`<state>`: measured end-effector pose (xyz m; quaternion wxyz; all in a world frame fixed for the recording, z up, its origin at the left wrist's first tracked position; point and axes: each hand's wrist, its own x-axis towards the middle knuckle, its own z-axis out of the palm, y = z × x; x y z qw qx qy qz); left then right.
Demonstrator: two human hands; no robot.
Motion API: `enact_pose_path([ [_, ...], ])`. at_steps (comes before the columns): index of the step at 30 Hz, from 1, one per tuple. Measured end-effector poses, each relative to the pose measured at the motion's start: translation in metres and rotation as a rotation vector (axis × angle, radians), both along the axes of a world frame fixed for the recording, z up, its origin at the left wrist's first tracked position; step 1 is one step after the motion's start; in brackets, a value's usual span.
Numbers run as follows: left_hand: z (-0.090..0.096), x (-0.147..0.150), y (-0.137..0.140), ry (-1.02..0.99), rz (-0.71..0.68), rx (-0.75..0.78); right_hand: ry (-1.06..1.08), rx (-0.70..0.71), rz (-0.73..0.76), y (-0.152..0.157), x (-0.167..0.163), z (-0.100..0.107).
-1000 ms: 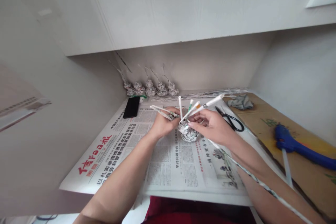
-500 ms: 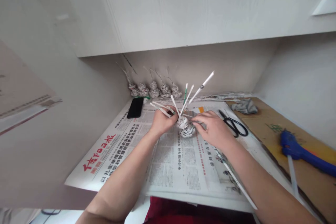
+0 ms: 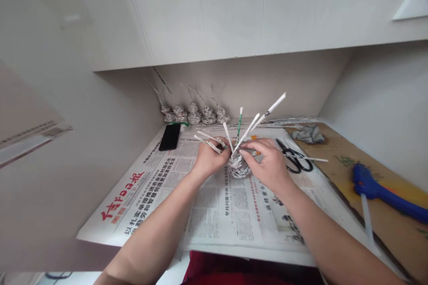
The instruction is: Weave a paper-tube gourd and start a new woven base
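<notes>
A small gourd-shaped piece woven from rolled newspaper (image 3: 239, 168) stands between my hands, several white paper tubes (image 3: 248, 133) fanning up from its top. My left hand (image 3: 212, 156) is closed at its upper left side, with tube ends poking out past the fingers. On the other side, my right hand (image 3: 267, 160) pinches at the top of the weave. A long paper tube (image 3: 316, 159) runs out to the right from behind this hand, over the black scissors (image 3: 296, 160). The exact fingertip contacts are partly hidden.
Newspaper (image 3: 160, 191) covers the table. Several finished woven gourds (image 3: 194, 115) line the back wall, near a black phone (image 3: 169, 137) and a bundle of paper tubes (image 3: 267, 122). At right, cardboard (image 3: 337, 156) holds a grey rag (image 3: 308, 134) and a blue glue gun (image 3: 377, 191).
The long tube by my right hand has swung from pointing down toward me to pointing right across the scissors. My right hand has moved in over the gourd's top; the upright tubes lean further right.
</notes>
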<state>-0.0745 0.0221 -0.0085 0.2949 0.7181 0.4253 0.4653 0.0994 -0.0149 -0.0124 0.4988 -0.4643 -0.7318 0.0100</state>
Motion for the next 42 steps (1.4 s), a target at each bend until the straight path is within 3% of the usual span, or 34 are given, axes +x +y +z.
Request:
enact_pose_path([
  [5, 0.001, 0.008, -0.008, 0.012, -0.006, 0.095, 0.086, -0.056, -0.069, -0.002, -0.008, -0.006],
  [12, 0.000, 0.010, -0.008, -0.054, -0.009, 0.025, 0.037, -0.021, -0.112, -0.004, -0.004, -0.001],
  [19, -0.001, 0.010, -0.009, -0.003, -0.037, 0.194, 0.318, -0.332, 0.010, 0.006, 0.000, -0.016],
  [25, -0.003, 0.011, -0.008, 0.032, -0.018, 0.201, 0.164, -0.193, -0.104, 0.002, 0.002, -0.009],
  [28, -0.004, 0.010, -0.008, 0.040, -0.033, 0.231, 0.157, -0.214, -0.137, -0.003, 0.001, -0.005],
  [31, -0.002, 0.008, -0.008, 0.062, -0.092, 0.264, 0.257, -0.303, -0.086, -0.003, 0.000, -0.005],
  [37, 0.003, 0.006, -0.010, 0.071, -0.191, 0.305, 0.421, -0.337, 0.088, 0.002, 0.001, -0.007],
  [42, 0.005, 0.006, -0.013, 0.064, -0.229, 0.351, 0.494, -0.397, 0.115, 0.001, 0.001, -0.003],
])
